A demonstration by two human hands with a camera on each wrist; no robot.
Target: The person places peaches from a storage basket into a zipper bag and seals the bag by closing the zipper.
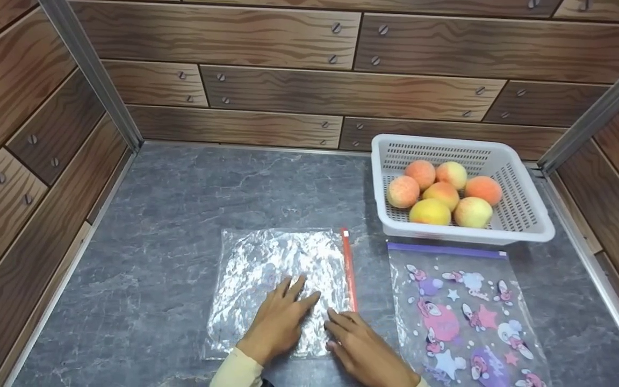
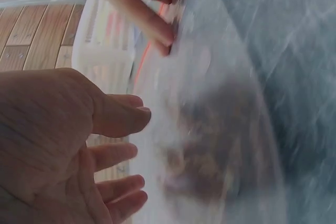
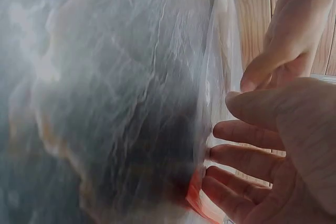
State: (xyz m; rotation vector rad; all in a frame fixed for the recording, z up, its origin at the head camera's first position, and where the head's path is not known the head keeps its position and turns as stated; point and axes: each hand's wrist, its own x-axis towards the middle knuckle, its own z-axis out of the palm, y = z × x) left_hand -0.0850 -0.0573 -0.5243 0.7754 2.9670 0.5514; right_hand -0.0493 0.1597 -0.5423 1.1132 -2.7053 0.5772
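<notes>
A clear zip bag (image 1: 250, 263) with a red zip strip (image 1: 348, 263) along its right side lies flat on the dark table. Its shiny film is wrinkled. My left hand (image 1: 280, 320) rests on the lower middle of this bag, fingers spread and loosely extended. My right hand (image 1: 366, 344) is at the bag's lower right corner, over the lower end of the red strip. In the right wrist view, the right fingertips (image 3: 210, 153) touch the bag's edge beside the red strip, with relaxed fingers. Neither hand grips the film.
Right of the hands lies a second clear zip bag (image 1: 452, 290) printed with pink and purple cartoon figures, its purple zip strip (image 1: 444, 249) at the top. Behind it stands a white plastic basket (image 1: 465, 236) holding several peaches (image 1: 441, 196). Wood-patterned walls (image 1: 266, 86) surround the table.
</notes>
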